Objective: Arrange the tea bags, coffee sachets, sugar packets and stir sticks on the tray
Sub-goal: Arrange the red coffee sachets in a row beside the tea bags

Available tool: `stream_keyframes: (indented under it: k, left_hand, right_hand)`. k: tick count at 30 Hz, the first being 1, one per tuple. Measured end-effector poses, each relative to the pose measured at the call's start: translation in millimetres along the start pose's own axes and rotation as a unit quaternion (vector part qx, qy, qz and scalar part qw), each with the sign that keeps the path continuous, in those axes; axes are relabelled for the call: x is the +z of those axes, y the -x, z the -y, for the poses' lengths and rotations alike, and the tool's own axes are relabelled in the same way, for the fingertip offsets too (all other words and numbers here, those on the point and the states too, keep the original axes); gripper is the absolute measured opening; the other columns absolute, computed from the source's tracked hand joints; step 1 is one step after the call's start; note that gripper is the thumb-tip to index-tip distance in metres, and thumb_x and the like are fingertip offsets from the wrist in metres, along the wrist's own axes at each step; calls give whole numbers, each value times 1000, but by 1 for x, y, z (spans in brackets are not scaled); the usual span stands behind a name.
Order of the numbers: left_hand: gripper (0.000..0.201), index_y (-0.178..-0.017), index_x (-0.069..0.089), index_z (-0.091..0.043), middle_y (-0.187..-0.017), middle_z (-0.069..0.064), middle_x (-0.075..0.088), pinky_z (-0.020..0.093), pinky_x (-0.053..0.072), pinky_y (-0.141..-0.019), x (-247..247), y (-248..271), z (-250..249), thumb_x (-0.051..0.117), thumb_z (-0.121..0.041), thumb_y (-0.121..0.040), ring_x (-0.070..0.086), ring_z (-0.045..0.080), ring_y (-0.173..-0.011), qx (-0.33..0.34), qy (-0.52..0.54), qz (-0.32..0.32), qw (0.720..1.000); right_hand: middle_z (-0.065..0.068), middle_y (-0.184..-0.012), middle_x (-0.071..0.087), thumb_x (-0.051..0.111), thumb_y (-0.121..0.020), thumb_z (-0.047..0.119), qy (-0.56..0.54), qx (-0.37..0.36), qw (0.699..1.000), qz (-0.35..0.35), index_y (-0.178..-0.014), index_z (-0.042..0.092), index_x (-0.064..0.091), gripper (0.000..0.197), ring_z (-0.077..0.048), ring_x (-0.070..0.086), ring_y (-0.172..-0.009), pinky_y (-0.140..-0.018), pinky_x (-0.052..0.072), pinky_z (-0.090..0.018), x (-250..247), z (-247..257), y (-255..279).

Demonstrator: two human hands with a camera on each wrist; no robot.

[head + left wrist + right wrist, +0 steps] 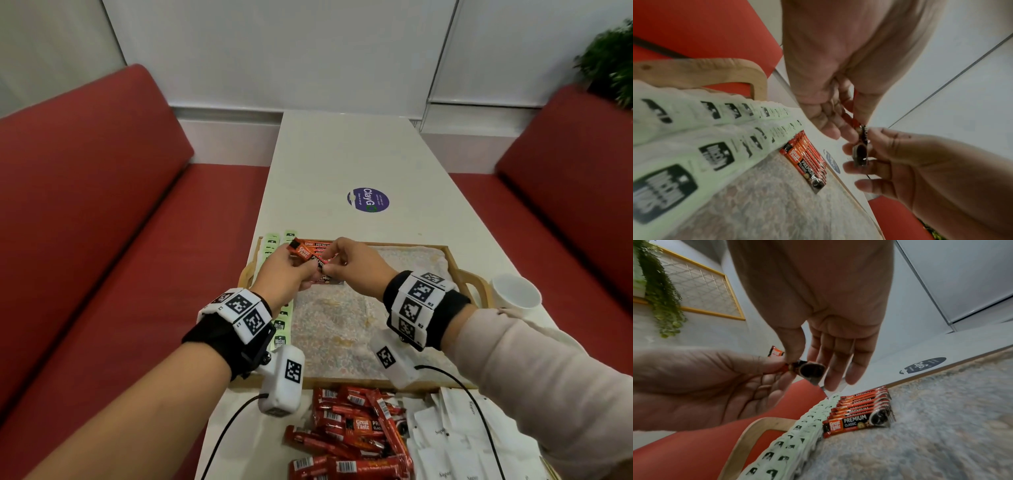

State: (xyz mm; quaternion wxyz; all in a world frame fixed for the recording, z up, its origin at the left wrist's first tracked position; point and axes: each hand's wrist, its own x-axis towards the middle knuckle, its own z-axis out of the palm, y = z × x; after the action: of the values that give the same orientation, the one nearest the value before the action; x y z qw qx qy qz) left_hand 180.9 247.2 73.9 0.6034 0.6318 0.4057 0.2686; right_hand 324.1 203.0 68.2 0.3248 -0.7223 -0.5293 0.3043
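Over the wooden tray with a patterned cloth (454,262), the left hand (279,270) and right hand (356,265) both pinched one red coffee sachet (306,251). Green tea bags (797,433) and a row of red sachets (863,410) already lay on it. On the white worktop (342,154), a pile of red sachets (356,431) and white sugar packets (452,442) waited; I saw no stir sticks.

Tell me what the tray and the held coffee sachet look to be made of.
Tray: pale wood by the look, matte, with a cut-out handle; a speckled liner that looks like cloth or paper covers its floor. Held coffee sachet: probably glossy printed plastic or foil film, shiny red and black, pinched between left hand and right hand.
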Motion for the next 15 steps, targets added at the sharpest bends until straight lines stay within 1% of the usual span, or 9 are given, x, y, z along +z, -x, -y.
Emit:
stream_keyframes:
  k: [1,3,5,6,7,8,10,12,15]
  left_hand:
    - [18,-90,58,-19,-81,2,66,17,52,-63,0,-1,1,52,-2,-94,62,10,-70,-1,8,0,1000]
    - [19,-89,57,-21,-81,0,66,20,54,-66,-1,-2,4,54,-3,-94,64,7,-69,-14,9,0,1000]
    - [13,-99,55,-15,-90,2,66,24,55,-67,-3,-7,8,58,-5,-92,65,9,-72,-31,10,-11,999]
    - [20,-106,53,-12,-96,3,65,26,55,-66,-5,-10,11,62,-6,-90,64,10,-74,-38,7,-28,999]
    - [27,-110,51,-13,-101,2,63,29,56,-67,-7,-15,14,65,-7,-88,63,11,-77,-43,-1,-51,998]
    - [31,-110,50,-16,-104,-3,61,34,57,-71,-10,-19,17,68,-10,-85,62,13,-81,-47,-22,-74,996]
    - [31,-106,50,-24,-100,-13,57,44,54,-86,-16,-26,21,69,-16,-83,60,17,-93,-54,-73,-105,990]
    - [26,-103,51,-26,-94,-15,55,45,51,-92,-20,-31,24,64,-15,-85,58,19,-97,-65,-96,-115,987]
    - [16,-95,53,-28,-90,-10,57,40,52,-87,-20,-37,28,56,-15,-87,57,18,-88,-80,-116,-108,984]
  right_hand:
    - [-5,-78,63,63,-88,12,9,0,1000,4,-90,20,55,11,-17,59,-69,-68,48,-31,0,-2,0]
    - [-3,-68,62,62,-88,7,8,0,1000,11,-84,19,55,14,-15,58,-61,-64,47,-29,-1,-6,-1]
    - [0,-64,60,60,-89,6,14,2,1000,10,-85,15,57,10,-11,55,-56,-59,46,-24,-2,-9,-3]
    - [1,-65,59,60,-89,6,20,5,1000,5,-86,14,58,9,-10,55,-57,-59,46,-24,-2,-10,-5]
    - [2,-67,59,61,-88,6,29,8,1000,-2,-84,15,58,11,-10,55,-59,-61,46,-25,-2,-12,-8]
    - [4,-69,59,62,-88,6,44,13,999,-8,-81,17,58,13,-10,54,-61,-64,46,-26,-2,-15,-11]
    - [6,-72,58,65,-86,7,83,24,996,-10,-79,18,59,14,-11,55,-67,-69,43,-26,-2,-21,-16]
    - [3,-81,61,67,-84,7,128,36,991,-2,-83,15,64,9,-15,57,-78,-74,43,-26,-1,-26,-20]
    - [0,-87,63,68,-83,6,192,54,980,22,-85,15,66,9,-18,60,-87,-78,42,-25,2,-33,-25]
